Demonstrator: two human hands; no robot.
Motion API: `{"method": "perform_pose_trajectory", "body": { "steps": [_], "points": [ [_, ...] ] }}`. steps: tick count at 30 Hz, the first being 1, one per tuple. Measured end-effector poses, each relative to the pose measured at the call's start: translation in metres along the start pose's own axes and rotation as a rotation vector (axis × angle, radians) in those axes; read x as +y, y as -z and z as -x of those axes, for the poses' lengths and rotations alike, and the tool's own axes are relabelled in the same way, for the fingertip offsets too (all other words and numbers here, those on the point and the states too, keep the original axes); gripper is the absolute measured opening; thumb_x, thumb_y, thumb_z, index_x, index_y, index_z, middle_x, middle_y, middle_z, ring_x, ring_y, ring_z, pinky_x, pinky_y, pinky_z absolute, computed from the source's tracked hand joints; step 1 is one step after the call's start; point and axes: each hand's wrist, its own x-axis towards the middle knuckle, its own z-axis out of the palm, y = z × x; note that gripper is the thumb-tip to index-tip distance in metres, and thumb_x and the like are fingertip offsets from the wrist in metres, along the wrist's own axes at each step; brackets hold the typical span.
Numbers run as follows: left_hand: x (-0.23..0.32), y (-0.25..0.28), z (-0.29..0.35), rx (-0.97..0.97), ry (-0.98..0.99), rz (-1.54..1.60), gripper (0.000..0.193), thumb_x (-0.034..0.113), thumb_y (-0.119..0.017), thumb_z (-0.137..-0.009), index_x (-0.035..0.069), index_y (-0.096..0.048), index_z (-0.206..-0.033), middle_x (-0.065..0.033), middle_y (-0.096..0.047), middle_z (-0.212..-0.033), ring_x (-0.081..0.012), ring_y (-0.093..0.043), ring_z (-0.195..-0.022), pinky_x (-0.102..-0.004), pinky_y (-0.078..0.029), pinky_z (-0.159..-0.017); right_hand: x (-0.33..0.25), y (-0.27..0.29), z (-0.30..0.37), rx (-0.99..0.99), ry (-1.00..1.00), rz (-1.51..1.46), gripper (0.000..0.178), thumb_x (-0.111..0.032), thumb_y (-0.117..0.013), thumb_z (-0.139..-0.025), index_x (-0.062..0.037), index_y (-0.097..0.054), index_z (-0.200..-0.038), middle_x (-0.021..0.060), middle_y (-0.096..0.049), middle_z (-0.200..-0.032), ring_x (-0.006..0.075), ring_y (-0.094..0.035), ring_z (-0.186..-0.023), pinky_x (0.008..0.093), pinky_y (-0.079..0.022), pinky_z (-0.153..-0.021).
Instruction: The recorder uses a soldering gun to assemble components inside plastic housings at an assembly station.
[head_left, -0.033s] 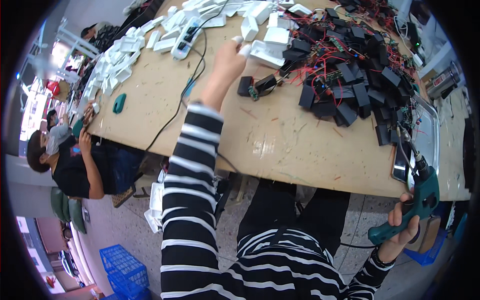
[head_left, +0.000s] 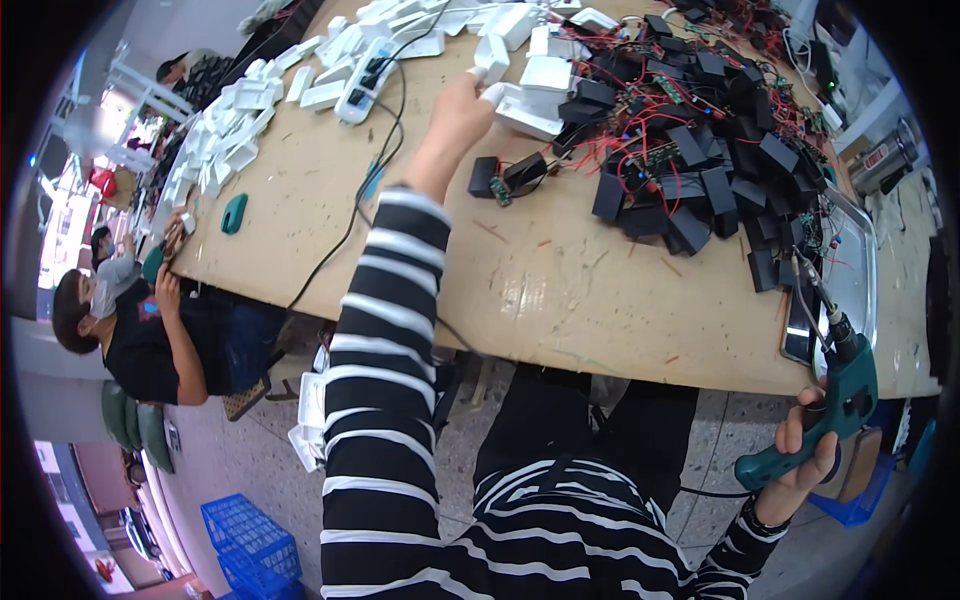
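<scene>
My left hand [head_left: 458, 122] reaches across the table, white covers on its thumb and a fingertip. Thumb and finger stand apart at the near end of a small white plastic case [head_left: 490, 55], which the fingertip appears to touch. Just right of the thumb lies a shallow white plastic tray [head_left: 528, 115]. At the lower right my right hand [head_left: 808, 450] grips a green pistol-shaped soldering gun [head_left: 852, 385], its metal tip pointing up over the table edge. Nearer than the white tray, a black box with a small green circuit board [head_left: 500, 190] lies on the wood.
Black boxes with red wires [head_left: 690, 160] heap at the right, beside a metal tray [head_left: 855, 260]. White cases [head_left: 235, 120] spread along the far left. A power strip [head_left: 362, 85] trails a black cable. Another person [head_left: 150, 335] sits at left near a green shell [head_left: 234, 213]. Blue crates [head_left: 250, 540] stand on the floor.
My left hand has moved slightly farther, up to the near end of the white case. My right hand keeps its hold on the soldering gun. The view has shifted slightly.
</scene>
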Motion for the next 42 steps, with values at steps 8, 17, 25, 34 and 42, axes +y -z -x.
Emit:
{"method": "perform_pose_trajectory", "body": {
  "steps": [8,17,25,34,42],
  "points": [
    [-0.006,0.024,0.001,-0.115,0.049,-0.079,0.03,0.016,-0.064,-0.079,0.002,-0.063,-0.105,-0.009,-0.065,-0.094,-0.0166,-0.059,-0.087,-0.0277,-0.045,-0.077,-0.003,0.021,0.003,0.051,-0.007,0.01,0.066,-0.02,-0.061,-0.087,0.0053,-0.023,-0.134,0.0193,-0.048,-0.118,0.0118,-0.05,-0.061,0.0245,-0.044,-0.051],
    [0.093,0.061,0.086,-0.544,-0.516,-0.066,0.034,-0.009,-0.051,-0.07,0.005,-0.066,-0.097,-0.0072,-0.06,-0.099,-0.0231,-0.06,-0.091,-0.0301,-0.05,-0.073,0.004,0.033,0.003,0.061,-0.014,0.01,0.07,-0.021,-0.06,-0.087,0.006,-0.019,-0.136,0.0202,-0.047,-0.12,0.0112,-0.048,-0.063,0.0234,-0.043,-0.054],
    [0.156,-0.052,0.142,-0.807,-0.845,-0.202,0.032,-0.004,-0.055,-0.066,-0.003,-0.058,-0.098,-0.0133,-0.055,-0.089,-0.0297,-0.056,-0.088,-0.0382,-0.048,-0.075,0.003,0.023,0.026,0.062,0.014,-0.007,0.069,-0.02,-0.06,-0.087,0.0061,-0.019,-0.136,0.0207,-0.046,-0.12,0.0114,-0.048,-0.062,0.0233,-0.044,-0.054],
    [0.124,-0.038,0.128,-0.416,-0.659,0.094,0.036,0.004,-0.055,-0.072,0.001,-0.057,-0.108,-0.0164,-0.059,-0.098,-0.0341,-0.057,-0.091,-0.0388,-0.047,-0.078,0.005,0.033,0.036,0.083,0.006,-0.05,0.068,-0.019,-0.06,-0.087,0.006,-0.02,-0.136,0.0208,-0.046,-0.121,0.0115,-0.049,-0.061,0.0238,-0.043,-0.053],
    [0.057,-0.011,0.052,-0.181,-0.141,-1.118,0.023,0.018,-0.055,-0.074,0.01,-0.069,-0.09,-0.0138,-0.064,-0.093,-0.0294,-0.06,-0.092,-0.0543,-0.033,-0.084,0.012,0.03,0.031,0.102,-0.017,-0.024,0.069,-0.02,-0.06,-0.086,0.0057,-0.019,-0.136,0.0206,-0.046,-0.121,0.0113,-0.049,-0.062,0.0232,-0.044,-0.052]
  ]
}}
